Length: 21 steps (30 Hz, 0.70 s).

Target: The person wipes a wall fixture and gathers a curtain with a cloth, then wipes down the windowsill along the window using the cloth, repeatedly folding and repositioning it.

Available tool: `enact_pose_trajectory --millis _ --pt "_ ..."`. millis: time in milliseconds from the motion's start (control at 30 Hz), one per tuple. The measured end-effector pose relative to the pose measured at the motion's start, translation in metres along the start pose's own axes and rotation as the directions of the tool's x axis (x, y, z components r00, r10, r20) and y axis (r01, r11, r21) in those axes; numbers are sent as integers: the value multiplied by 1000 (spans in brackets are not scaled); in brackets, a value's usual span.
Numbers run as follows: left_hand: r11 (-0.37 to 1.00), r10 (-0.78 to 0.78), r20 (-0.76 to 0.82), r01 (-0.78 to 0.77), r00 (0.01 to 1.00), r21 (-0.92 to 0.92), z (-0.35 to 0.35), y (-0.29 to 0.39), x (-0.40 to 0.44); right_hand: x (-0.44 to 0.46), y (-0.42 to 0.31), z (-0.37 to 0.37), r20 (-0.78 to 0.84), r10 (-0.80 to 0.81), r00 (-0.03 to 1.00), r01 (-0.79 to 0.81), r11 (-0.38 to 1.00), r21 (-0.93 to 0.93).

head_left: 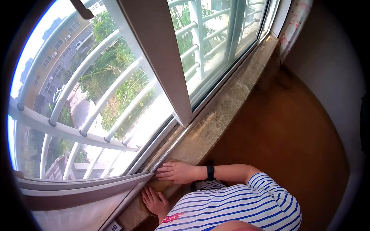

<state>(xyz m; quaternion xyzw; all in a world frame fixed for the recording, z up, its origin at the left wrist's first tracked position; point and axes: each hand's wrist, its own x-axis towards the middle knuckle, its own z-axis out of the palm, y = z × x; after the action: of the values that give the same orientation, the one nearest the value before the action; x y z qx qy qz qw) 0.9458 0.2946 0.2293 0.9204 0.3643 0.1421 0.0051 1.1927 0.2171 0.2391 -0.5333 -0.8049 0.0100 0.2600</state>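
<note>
My right hand (pixel 177 173) lies flat on the marble-patterned windowsill (pixel 216 127), fingers stretched toward the window track (pixel 169 144). A dark band (pixel 210 173) circles that wrist. Closer to the lower left, my left hand (pixel 155 201) rests on the same sill with its fingers spread. Its fingertips are near the lower edge of a window sash (pixel 88 194). Between the two hands shows a yellowish-brown patch; I cannot tell whether it is a separate thing or part of the sill. Neither hand appears to hold anything.
An upright window frame (pixel 158 57) stands ahead, with a glass pane to its right. White guard bars (pixel 104 94) curve outside, with trees and a building beyond. A brown floor (pixel 277 131) lies to the right. A flowered curtain (pixel 295 25) hangs at the far corner.
</note>
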Motion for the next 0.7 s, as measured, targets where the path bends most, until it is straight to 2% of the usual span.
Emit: enact_pose_trajectory --millis 67,267,367,467,600,700 --pt "996 -90 6 89 996 29 6 22 7 -7 13 -15 50 -23 999 23 1000 -9" --pt "996 -83 2 83 997 21 10 76 31 -44 46 -43 -33 -1 999 2 1000 22" --pt "999 -46 12 46 999 -4 5 120 49 -75 66 -70 13 42 999 -43 998 52" --pt "1000 -27 -12 27 1000 -8 17 186 72 -121 104 -104 -16 65 998 -65 997 33" --pt "999 36 -82 -37 996 -12 45 300 111 -208 173 -160 -118 92 989 -102 991 -86" --pt "993 115 -79 -117 990 -20 59 391 155 -273 228 -231 -77 162 984 -172 975 -139"
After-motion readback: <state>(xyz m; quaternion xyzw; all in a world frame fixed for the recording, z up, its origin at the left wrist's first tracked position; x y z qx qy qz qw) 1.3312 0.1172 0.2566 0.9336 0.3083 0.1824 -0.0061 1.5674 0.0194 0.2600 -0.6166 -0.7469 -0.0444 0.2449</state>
